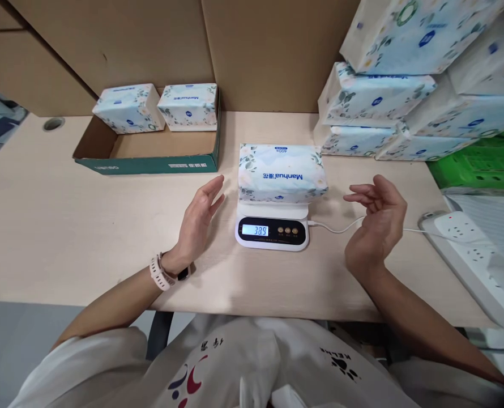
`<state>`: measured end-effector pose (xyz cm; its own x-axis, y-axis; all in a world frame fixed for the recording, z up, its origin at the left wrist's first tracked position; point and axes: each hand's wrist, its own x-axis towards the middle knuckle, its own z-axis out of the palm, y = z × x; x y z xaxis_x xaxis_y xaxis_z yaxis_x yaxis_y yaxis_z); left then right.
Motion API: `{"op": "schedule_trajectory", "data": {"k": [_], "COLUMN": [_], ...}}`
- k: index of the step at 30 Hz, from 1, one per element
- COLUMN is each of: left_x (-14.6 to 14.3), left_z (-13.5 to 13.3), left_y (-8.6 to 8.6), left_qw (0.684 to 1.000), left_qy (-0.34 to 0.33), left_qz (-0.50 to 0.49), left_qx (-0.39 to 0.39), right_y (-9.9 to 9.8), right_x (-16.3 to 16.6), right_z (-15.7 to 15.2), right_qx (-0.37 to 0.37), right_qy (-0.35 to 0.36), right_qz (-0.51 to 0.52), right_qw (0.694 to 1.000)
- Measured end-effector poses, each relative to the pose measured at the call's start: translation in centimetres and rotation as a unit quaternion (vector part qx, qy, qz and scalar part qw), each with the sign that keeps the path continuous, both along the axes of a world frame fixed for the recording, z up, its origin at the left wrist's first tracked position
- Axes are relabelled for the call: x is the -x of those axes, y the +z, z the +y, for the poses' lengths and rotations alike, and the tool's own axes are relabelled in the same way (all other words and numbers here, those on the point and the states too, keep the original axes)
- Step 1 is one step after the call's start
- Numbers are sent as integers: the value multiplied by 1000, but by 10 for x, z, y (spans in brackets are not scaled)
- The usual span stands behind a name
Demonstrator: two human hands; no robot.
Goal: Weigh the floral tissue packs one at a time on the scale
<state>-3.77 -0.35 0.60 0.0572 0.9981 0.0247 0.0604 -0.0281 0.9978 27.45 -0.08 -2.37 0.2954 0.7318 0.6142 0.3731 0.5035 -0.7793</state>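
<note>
The tissue pack point(282, 174) sits on the scale point(273, 233), in what I judge is the weighing step. My left grip point(195, 221) and right grip point(374, 226) are loosely spread, empty, either side; lifting would call for closing both inward.

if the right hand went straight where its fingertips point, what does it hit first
The right hand would likely meet the Manhua pack on the scale first, though depth is unclear.

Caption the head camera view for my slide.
The left hand and right hand, both open, flank a Manhua pack resting on a digital scale.
</note>
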Motion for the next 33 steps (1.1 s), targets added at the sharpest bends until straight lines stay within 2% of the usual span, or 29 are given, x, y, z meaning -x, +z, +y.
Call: {"op": "schedule_trajectory", "data": {"k": [6, 20, 33], "left_x": [1, 6, -1], "left_z": [-3, -2, -3], "left_y": [-5, -21, -11], "left_qw": [998, 994, 994], "left_qy": [-43, -71, -73], "left_qz": [30, -67, -79], "left_qx": [-26, -54, -30], "right_y": [-2, -12, -10], "right_x": [-1, -10, -7], "right_z": [-3, 3, 1], "right_qx": [34, -12, 1], "right_qy": [1, 56, 66], "right_qz": [-36, -65, -52], "right_qw": [999, 996, 996]}}
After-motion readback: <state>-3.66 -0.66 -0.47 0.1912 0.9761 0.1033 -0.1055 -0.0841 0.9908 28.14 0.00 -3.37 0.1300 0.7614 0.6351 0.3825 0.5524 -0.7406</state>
